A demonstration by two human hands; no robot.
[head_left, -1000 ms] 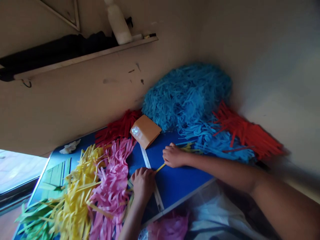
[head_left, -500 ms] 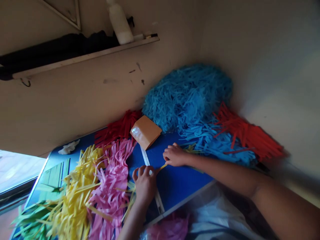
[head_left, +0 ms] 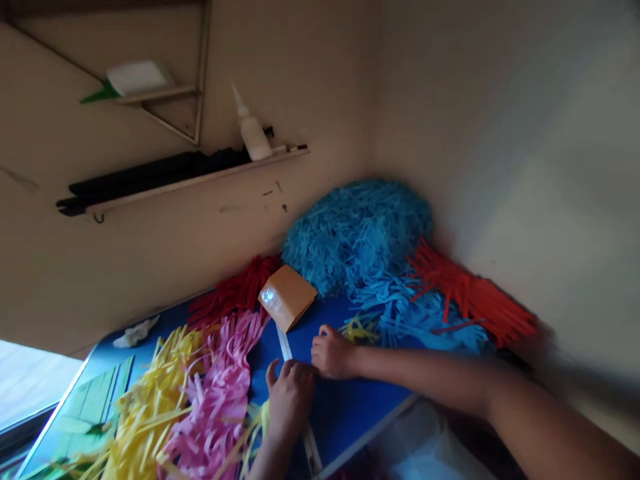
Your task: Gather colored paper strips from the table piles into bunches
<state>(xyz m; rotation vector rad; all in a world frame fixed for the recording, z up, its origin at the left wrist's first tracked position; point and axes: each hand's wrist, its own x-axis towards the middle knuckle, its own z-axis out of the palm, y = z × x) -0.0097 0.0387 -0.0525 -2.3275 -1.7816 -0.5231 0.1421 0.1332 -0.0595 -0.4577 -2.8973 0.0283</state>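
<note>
My left hand point(head_left: 294, 393) and my right hand point(head_left: 333, 355) meet above the blue tabletop point(head_left: 357, 400), fingertips almost touching. Both have curled, closed fingers. The yellow paper strip that ran between them a moment earlier is now hidden by the fingers. Just beyond them lies a folded orange-brown paper packet point(head_left: 287, 298) with a shiny patch. Loose yellow strips point(head_left: 360, 329) are beside my right wrist. Left of my left hand lie pink paper strips point(head_left: 220, 387) and yellow paper strips point(head_left: 150, 400) in long bunches.
A large blue shredded-paper mound point(head_left: 355, 233) fills the back corner. Red fringes point(head_left: 480, 297) lie on its right, dark red ones point(head_left: 237, 290) on its left. Green strips point(head_left: 95, 400) lie at far left. A wall shelf point(head_left: 200, 180) holds a white bottle point(head_left: 256, 139).
My hands have come together, and the yellow strip stretched between them has gone out of sight. The camera view has tilted up, showing more of the wall and shelves.
</note>
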